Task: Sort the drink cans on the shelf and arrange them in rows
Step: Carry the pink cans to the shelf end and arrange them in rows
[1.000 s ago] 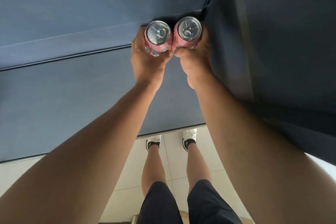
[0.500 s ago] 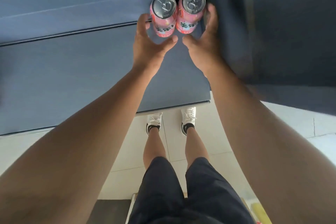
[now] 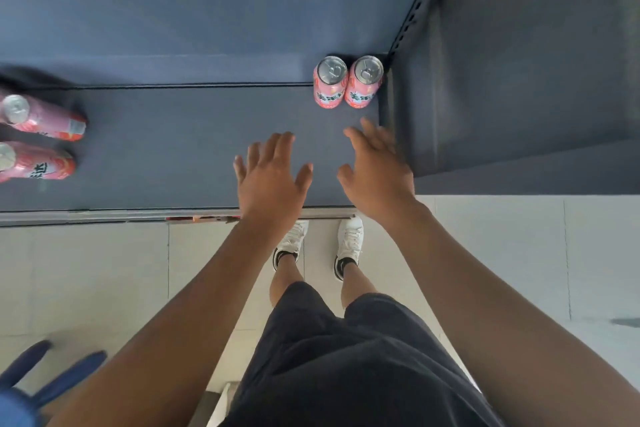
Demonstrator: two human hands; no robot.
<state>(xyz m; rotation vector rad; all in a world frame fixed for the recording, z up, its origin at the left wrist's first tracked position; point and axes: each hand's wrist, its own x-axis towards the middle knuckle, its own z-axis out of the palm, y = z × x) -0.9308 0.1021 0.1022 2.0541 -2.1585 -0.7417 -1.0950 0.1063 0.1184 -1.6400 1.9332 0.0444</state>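
Two pink drink cans stand upright side by side at the back right corner of the dark blue shelf (image 3: pixel 180 149): the left can (image 3: pixel 329 82) and the right can (image 3: pixel 365 82), which is next to the shelf's side wall. My left hand (image 3: pixel 272 177) hovers over the shelf in front of them, fingers spread, holding nothing. My right hand (image 3: pixel 377 168) is beside it, also with straight fingers and empty. Both hands are well short of the cans. Two more pink cans, an upper one (image 3: pixel 38 118) and a lower one (image 3: pixel 34 163), stand at the shelf's far left edge.
The shelf's grey side wall (image 3: pixel 485 80) with a perforated upright rises on the right. A metal front rail (image 3: pixel 138 215) edges the shelf. Below are pale floor tiles, my legs and white shoes. A blurred blue object (image 3: pixel 45 367) lies at the bottom left.
Both hands let go of the two pink cans at the back right corner and drew back toward the shelf's front. The view tilted down and left, revealing two cans at the left.
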